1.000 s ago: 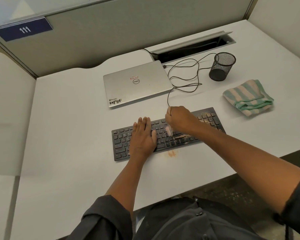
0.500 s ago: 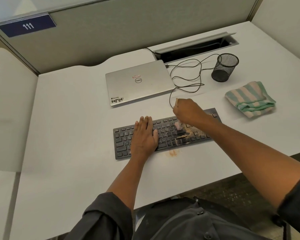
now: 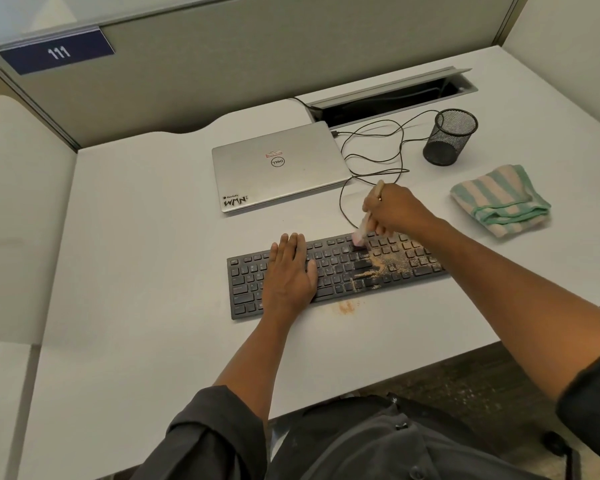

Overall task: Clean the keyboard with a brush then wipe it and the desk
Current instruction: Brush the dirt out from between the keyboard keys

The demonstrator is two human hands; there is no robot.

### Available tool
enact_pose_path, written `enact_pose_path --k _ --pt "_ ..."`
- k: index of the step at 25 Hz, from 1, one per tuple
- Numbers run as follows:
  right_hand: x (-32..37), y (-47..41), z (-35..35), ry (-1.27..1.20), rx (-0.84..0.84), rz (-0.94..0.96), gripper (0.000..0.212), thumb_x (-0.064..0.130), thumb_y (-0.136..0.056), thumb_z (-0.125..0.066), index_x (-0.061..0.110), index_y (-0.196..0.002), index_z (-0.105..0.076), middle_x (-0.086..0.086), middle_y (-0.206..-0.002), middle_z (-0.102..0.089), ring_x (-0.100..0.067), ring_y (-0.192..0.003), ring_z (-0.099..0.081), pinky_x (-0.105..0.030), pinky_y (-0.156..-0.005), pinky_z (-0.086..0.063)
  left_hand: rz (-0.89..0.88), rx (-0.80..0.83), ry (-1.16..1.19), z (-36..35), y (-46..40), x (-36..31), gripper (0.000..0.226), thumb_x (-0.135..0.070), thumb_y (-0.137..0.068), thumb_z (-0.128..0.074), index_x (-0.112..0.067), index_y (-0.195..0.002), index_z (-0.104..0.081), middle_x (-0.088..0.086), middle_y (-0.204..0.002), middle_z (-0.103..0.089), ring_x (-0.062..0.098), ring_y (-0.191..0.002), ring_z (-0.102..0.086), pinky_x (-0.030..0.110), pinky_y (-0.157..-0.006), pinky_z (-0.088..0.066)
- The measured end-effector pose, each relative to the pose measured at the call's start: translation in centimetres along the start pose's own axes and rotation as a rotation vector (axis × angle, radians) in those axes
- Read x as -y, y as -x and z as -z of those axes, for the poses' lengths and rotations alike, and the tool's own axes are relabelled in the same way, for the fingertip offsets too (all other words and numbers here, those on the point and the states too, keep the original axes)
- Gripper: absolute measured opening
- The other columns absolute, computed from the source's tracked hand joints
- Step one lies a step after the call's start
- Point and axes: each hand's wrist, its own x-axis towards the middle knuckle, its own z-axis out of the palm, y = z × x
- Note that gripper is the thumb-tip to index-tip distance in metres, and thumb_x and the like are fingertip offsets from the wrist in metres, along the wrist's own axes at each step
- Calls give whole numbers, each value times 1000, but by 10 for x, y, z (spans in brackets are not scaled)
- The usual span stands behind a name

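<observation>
A black keyboard (image 3: 329, 271) lies on the white desk (image 3: 146, 258), with tan dust spread over its right half. My left hand (image 3: 290, 273) rests flat on the keyboard's left-middle keys, fingers together. My right hand (image 3: 394, 211) is closed around a small brush (image 3: 361, 233) with a pale handle; its pinkish bristles touch the top key rows right of centre. A little tan dust (image 3: 346, 307) lies on the desk just in front of the keyboard. A folded green-and-cream striped cloth (image 3: 499, 199) lies to the right of the keyboard.
A closed silver laptop (image 3: 278, 166) sits behind the keyboard, its black cable (image 3: 374, 157) looping toward an open cable slot (image 3: 388, 98). A black mesh pen cup (image 3: 449, 136) stands at the back right. Partition walls bound the desk; its front edge lies near my lap.
My right hand has carried the brush from the keyboard's lower middle rows up and right to the top rows. My left hand stays in place.
</observation>
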Motion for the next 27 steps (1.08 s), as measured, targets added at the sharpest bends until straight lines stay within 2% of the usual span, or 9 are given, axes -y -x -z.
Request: enact_pose_path --k 2,4,9,15,17,20,22,25,27 --pt "1 4 -4 -178 80 29 27 18 -101 -45 3 -97 -68 -13 -75 -74 -19 -52 -62 -23 -43 -47 1 -2 -10 0 0 0 76 -46 -97 -8 -7 -161 -19 12 -167 -22 25 -156 -10 36 -127 4" --pt "-1 4 -14 -165 123 44 25 17 -102 -45 6 -98 -67 -13 -77 -75 -17 -50 -62 -22 -43 -47 2 0 -16 0 0 0 76 -46 -97 -8 -8 -161 -19 12 -167 -22 25 -156 -10 36 -127 4" --pt "-6 -6 1 224 -138 47 25 21 -91 -49 9 -76 -66 -8 -73 -71 -26 -68 -68 -36 -68 -57 5 0 -1 0 0 1 76 -47 -96 -7 -8 -161 -18 11 -167 -21 24 -156 -9 34 -126 8" --pt "8 6 -11 -260 139 41 17 15 -99 -52 9 -97 -67 -9 -76 -76 -17 -54 -65 -24 -46 -50 5 4 -12 0 0 0 74 -45 -98 -11 -8 -161 -17 11 -167 -21 24 -156 -9 34 -126 7" --pt "7 6 -19 -87 101 53 19 16 -96 -52 11 -90 -68 -7 -75 -76 -16 -55 -64 -26 -50 -49 5 7 -8 1 0 -1 76 -47 -96 -8 -8 -161 -17 11 -168 -20 24 -156 -9 34 -125 8" --pt "12 5 -12 346 -136 106 16 23 -89 -54 15 -83 -66 -3 -78 -70 -21 -72 -63 -30 -64 -46 11 8 -7 1 0 -1 76 -47 -96 -7 -9 -161 -17 11 -168 -20 24 -156 -8 34 -125 8" --pt "20 9 -10 311 -121 184 13 22 -91 -54 17 -88 -66 -1 -79 -69 -21 -75 -64 -30 -65 -45 14 16 -9 2 0 -1 74 -45 -98 -10 -9 -161 -17 12 -168 -20 24 -156 -8 34 -125 8" --pt "27 18 -26 96 19 230 13 20 -93 -54 17 -89 -66 -1 -76 -74 -19 -65 -70 -34 -66 -57 16 27 -13 3 0 -2 71 -42 -100 -15 -9 -162 -16 11 -168 -18 24 -157 -7 34 -125 9" --pt "25 25 -39 127 49 235 12 17 -91 -53 14 -86 -63 -3 -69 -74 -19 -61 -70 -37 -69 -59 18 29 -8 3 0 -2 70 -42 -100 -16 -9 -162 -15 11 -168 -17 24 -157 -6 33 -124 10"
